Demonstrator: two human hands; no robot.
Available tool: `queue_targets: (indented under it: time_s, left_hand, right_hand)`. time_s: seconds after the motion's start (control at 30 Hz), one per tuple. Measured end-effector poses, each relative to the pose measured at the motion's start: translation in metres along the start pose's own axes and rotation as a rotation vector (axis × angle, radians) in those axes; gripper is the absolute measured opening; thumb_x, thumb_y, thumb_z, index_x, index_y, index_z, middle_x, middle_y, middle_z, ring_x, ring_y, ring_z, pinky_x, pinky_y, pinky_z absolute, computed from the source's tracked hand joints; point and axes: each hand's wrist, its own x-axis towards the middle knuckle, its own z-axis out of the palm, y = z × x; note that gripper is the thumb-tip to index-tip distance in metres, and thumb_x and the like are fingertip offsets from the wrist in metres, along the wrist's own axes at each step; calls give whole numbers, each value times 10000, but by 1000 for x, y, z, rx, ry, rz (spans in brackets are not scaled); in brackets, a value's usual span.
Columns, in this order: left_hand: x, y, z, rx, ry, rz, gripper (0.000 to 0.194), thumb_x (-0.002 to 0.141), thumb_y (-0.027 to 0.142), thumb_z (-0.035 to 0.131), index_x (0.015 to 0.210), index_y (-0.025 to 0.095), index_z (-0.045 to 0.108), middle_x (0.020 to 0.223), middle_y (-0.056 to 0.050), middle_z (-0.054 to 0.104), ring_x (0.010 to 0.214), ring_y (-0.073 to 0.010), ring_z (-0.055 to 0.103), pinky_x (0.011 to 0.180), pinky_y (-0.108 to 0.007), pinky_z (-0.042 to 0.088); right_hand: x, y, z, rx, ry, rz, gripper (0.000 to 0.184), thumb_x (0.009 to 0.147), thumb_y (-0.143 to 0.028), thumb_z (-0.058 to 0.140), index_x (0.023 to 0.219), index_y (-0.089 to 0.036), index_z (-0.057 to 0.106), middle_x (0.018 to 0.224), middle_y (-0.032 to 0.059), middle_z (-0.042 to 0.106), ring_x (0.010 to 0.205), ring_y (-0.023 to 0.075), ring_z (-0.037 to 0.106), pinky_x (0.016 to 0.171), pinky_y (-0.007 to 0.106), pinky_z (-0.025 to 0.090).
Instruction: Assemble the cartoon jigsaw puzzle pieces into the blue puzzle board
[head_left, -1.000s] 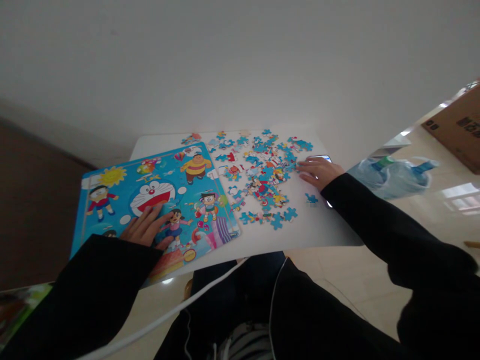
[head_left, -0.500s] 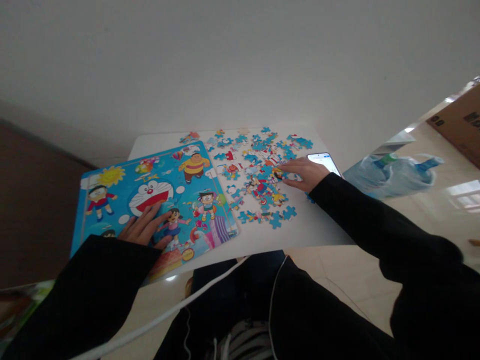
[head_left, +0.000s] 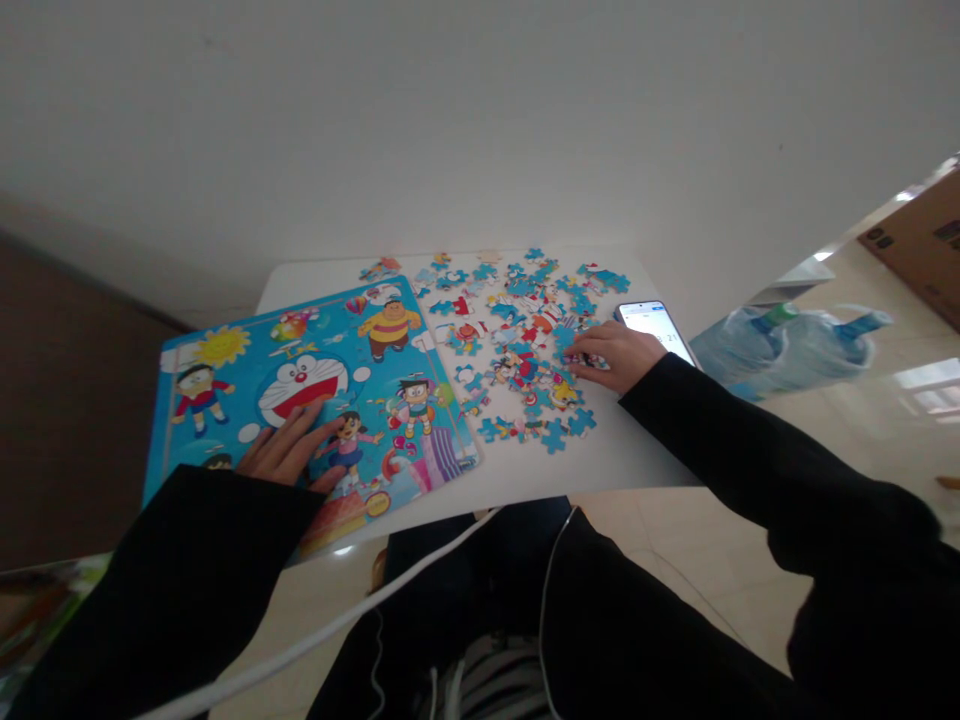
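My left hand [head_left: 289, 450] lies flat with fingers spread on a blue picture board [head_left: 247, 375] printed with cartoon characters. The board rests on the left part of a white table [head_left: 502, 487]. To its right is a scatter of loose jigsaw puzzle pieces [head_left: 525, 365], mostly blue with bits of red, yellow and white. At the right side of this scatter, my right hand [head_left: 619, 355] has thumb and fingers closed around a puzzle piece [head_left: 589, 360], low over the table. The fingers partly cover that piece.
A phone [head_left: 656, 328] with a lit screen lies just behind my right hand. The wall [head_left: 480, 130] borders the table's far side. Large clear water bottles [head_left: 802, 345] and a cardboard box [head_left: 919, 240] stand on the floor to the right. A white cable [head_left: 360, 610] crosses my lap.
My right hand has shifted slightly right and towards me, and its thumb and fingers have drawn closer together around a piece. More of the phone shows. My left hand stays on the board.
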Motion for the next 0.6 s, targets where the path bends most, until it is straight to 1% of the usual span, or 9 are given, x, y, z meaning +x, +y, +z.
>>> queue_targets:
  time_s: [0.07,0.17,0.27,0.33,0.4,0.47,0.53,0.6]
  left_hand:
    - [0,1,0,-3,5,-4,423,892,378,327,1247,201,475,1405,-102,403,1291,-260,381,1050,-440,316]
    - [1,1,-1,2,-2,-5,422,890,379,345,1236,185,489,1396,-115,413,1278,-277,397,1028,-456,337]
    - [1,1,-1,10,2,10,418,895,379,341,1227,176,492,1392,-130,414,1275,-290,399,1012,-473,350]
    - [1,0,-1,14,7,20,415,899,380,328,1229,183,485,1391,-130,415,1274,-291,400,1006,-478,354]
    - [0,-2,0,13,7,25,413,900,388,323,1230,195,479,1394,-124,414,1274,-292,399,1002,-484,356]
    - [0,-4,1,1,9,32,418,900,396,322,1238,199,471,1398,-124,408,1279,-293,393,1001,-486,358]
    - [-1,-7,3,-11,11,41,420,900,398,322,1252,212,454,1405,-121,398,1286,-291,383,1005,-489,354]
    - [-1,-9,5,-14,17,42,410,899,393,332,1267,242,431,1408,-112,396,1290,-286,378,1010,-491,348]
  right_hand:
    - [-1,-4,2,39,21,-34,296,857,-377,507,1011,-192,680,978,89,669,875,213,590,773,342,486]
    - [0,-11,5,89,18,-112,326,840,-391,527,1037,-174,671,968,98,668,883,215,585,806,353,478]
    - [-1,-10,5,88,12,-113,342,809,-407,567,1031,-171,677,995,101,665,893,228,583,807,362,480]
    - [-4,-4,2,67,31,-54,356,795,-425,583,1026,-174,683,1020,104,663,901,241,584,795,369,485]
    - [-10,5,-1,39,62,26,360,800,-436,569,1036,-188,681,1032,102,664,915,252,586,792,384,485]
    - [-16,16,-3,22,78,77,357,811,-423,550,1059,-198,672,1034,98,667,932,258,589,807,402,481]
    - [-22,24,-2,33,62,67,347,813,-403,541,1061,-197,669,1038,94,671,948,255,595,832,409,477]
    - [-27,28,1,67,34,8,336,811,-391,540,1050,-194,670,1053,92,672,961,245,604,860,405,475]
